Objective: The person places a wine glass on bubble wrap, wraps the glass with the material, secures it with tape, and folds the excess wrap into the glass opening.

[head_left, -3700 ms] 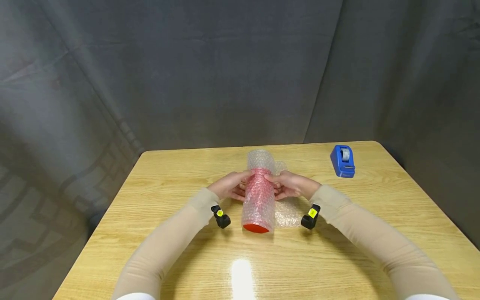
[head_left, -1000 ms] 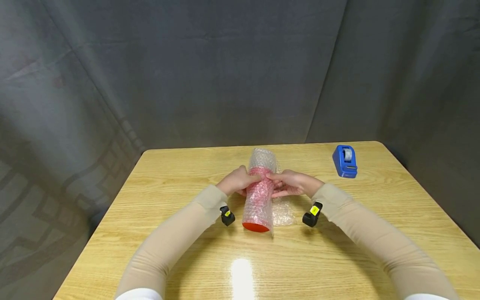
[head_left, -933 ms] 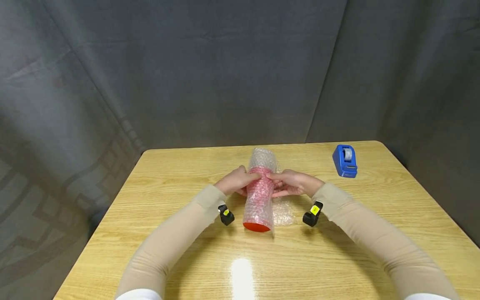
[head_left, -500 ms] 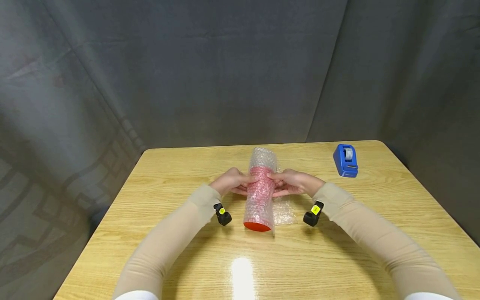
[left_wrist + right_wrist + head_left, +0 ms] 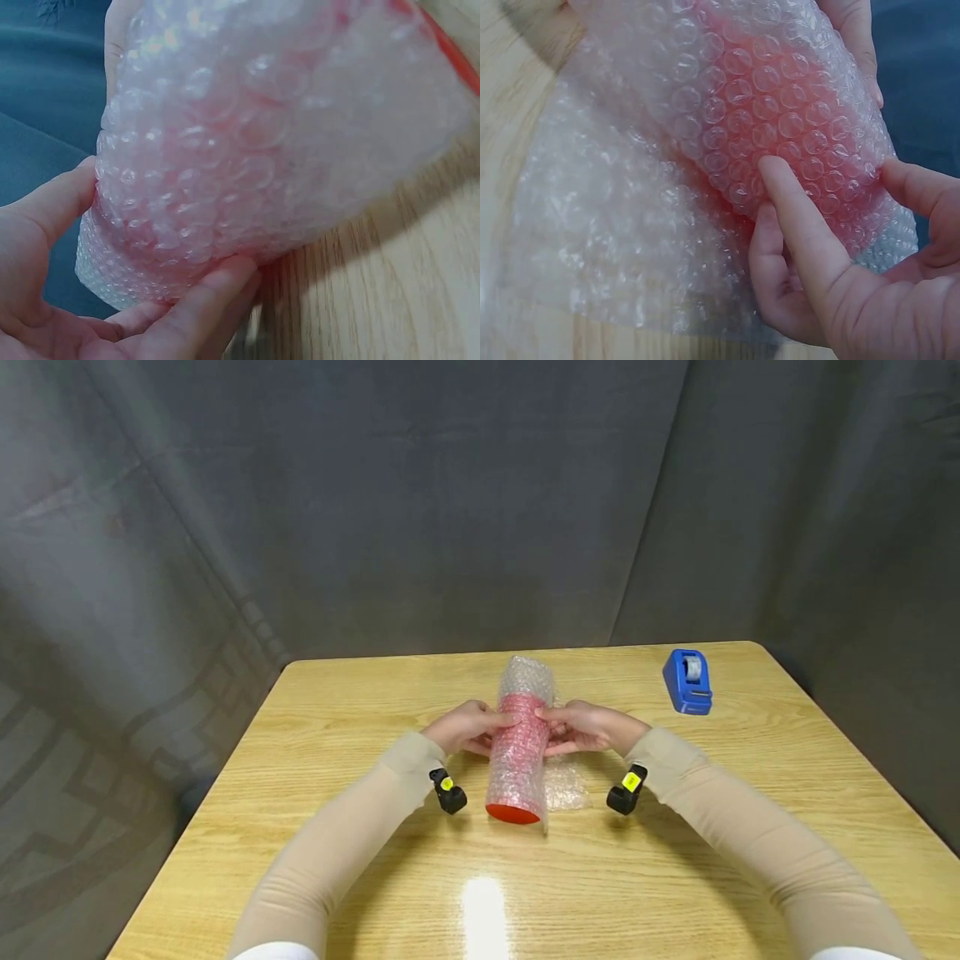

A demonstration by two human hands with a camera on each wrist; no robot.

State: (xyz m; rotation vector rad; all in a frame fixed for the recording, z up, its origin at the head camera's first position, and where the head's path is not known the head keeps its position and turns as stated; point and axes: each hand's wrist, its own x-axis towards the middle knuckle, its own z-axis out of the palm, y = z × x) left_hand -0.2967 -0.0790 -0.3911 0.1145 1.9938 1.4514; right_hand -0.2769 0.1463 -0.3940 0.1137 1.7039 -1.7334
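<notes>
A red cylinder (image 5: 513,814), its flat end showing, lies wrapped in clear bubble wrap (image 5: 517,760) near the middle of the table. My left hand (image 5: 468,727) grips the roll from the left, thumb on top and fingers along its lower side. From the right, my right hand (image 5: 585,727) holds it too, thumb on top and fingers against the side. A loose flap of bubble wrap (image 5: 615,217) spreads flat on the table beneath the right hand. The far end of the wrap extends past the red part. What the cylinder is cannot be told.
A blue tape dispenser (image 5: 687,683) with a roll of clear tape stands at the back right of the wooden table (image 5: 360,868). Dark grey curtain (image 5: 450,527) hangs behind the table and along both sides.
The roll has turned a little to the right, and less of the loose flap shows beside it. My left hand reached further over the top, then drew back left. The right hand stays nearly still.
</notes>
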